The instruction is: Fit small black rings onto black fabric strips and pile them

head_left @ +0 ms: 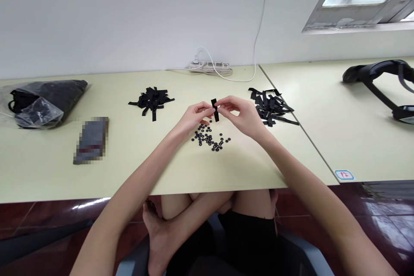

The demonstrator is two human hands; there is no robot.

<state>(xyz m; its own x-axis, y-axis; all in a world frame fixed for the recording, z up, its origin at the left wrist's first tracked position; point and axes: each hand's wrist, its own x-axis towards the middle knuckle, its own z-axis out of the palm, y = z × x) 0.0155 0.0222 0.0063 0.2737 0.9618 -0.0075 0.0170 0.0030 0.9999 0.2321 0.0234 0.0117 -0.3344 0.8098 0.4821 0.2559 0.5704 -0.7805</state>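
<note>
Matt cloth strip point(216, 116); plastic discs point(209, 140); shiny plastic bag point(43, 110); glossy tiled floor point(381, 221)

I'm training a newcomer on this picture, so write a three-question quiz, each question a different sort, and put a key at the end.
1. Multiple choice: What do the left hand and right hand hold between them?
A. A white cable
B. A black strip
C. A clear plastic bag

2. True or false: The small round pieces are gathered in a bowl.

3. Fill in the blank: The heap of strips beside the table seam is nearer the ____ hand.

Key:
1. B
2. False; the small round pieces lie loose on the table.
3. right
</note>
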